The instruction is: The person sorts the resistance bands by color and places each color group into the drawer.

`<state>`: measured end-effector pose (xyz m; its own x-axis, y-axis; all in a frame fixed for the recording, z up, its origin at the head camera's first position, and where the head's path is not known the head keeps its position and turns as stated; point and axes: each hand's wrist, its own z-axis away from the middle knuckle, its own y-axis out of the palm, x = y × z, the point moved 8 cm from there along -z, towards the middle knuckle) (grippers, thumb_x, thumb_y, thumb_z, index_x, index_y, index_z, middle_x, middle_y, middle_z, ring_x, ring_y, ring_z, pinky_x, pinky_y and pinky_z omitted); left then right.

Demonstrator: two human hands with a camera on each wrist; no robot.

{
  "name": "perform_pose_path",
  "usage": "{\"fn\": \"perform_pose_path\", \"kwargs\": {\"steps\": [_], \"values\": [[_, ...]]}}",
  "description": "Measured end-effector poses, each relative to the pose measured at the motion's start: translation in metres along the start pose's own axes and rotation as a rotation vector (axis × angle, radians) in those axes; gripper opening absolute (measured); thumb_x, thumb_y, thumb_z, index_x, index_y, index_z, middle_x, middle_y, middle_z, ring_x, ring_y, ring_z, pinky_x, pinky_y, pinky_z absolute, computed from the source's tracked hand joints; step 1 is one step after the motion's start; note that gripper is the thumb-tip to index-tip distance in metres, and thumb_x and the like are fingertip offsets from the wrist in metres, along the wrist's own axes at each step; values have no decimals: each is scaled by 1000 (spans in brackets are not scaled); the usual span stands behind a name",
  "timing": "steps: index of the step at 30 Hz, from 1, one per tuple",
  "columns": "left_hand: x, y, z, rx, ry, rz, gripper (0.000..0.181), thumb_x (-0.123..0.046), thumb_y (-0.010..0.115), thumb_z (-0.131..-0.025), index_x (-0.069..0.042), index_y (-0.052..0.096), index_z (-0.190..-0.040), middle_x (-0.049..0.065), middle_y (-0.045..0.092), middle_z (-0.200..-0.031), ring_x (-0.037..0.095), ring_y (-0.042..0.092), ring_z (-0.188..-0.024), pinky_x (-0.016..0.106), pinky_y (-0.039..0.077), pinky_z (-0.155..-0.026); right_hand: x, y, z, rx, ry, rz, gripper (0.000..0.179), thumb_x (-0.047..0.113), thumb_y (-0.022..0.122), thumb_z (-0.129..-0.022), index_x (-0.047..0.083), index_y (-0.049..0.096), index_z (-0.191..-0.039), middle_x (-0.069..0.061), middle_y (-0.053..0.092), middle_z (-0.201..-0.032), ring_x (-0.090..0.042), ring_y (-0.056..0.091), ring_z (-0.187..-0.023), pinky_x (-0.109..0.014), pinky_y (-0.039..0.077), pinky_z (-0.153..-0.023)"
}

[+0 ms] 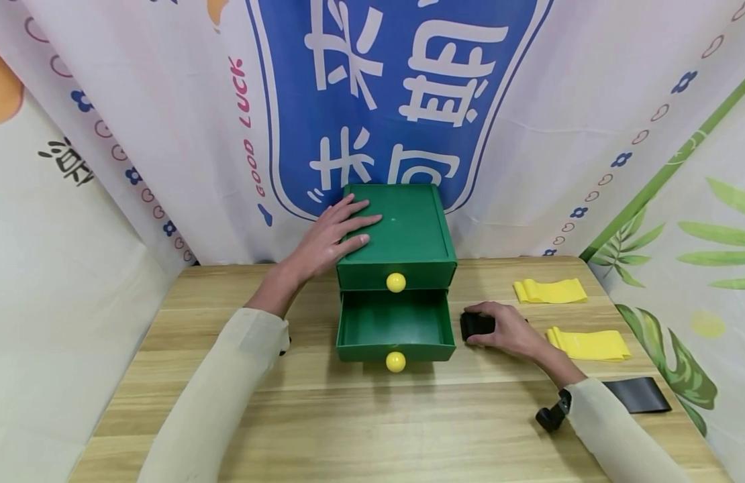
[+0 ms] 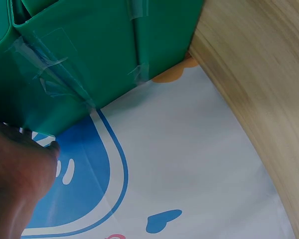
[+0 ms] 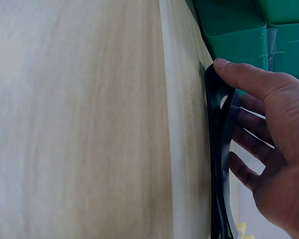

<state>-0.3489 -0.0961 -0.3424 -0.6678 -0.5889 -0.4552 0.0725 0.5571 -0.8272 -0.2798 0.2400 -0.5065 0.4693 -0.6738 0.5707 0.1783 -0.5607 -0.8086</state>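
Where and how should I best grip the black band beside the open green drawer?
I'd pinch the black band across its width, near and far edges, at the folded end closest to the green drawer unit, coming from above and the right. It lies low on the table, but that end bulges into a rounded loop; the right hand is already there.

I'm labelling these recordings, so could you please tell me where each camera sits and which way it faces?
Head: worn on the head, facing forward and down at the green drawer unit; left grip, right grip and sleeves show.
Left wrist: worn there, facing the drawer unit's taped wall and the printed curtain; part of the left grip shows at the left edge.
Right wrist: worn there, facing the table and black strip; the right grip shows at right.
Shared: head and right wrist both show the black strip and right grip.
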Motion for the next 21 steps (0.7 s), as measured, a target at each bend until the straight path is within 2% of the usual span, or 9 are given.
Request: {"fn": "perform_pose_path", "kwargs": {"steps": [7, 21], "values": [[-1, 0, 0, -4, 2, 0, 52, -41, 49, -108, -25, 56, -156, 6, 35, -172, 25, 7, -165, 60, 4, -131, -3, 0, 1, 6, 17, -27, 59, 26, 91, -84, 6, 69, -135, -13, 72, -128, -24, 65, -105, -47, 57, -91], [-1, 0, 0, -5, 0, 7, 52, -43, 48, -109, -25, 55, -157, 5, 34, -172, 24, 6, -165, 60, 4, -131, 4, -10, 5, -52, -18, -49, 53, 21, 91, -86, 2, 72, -131, -15, 74, -126, -31, 69, -110, -56, 58, -92]]}}
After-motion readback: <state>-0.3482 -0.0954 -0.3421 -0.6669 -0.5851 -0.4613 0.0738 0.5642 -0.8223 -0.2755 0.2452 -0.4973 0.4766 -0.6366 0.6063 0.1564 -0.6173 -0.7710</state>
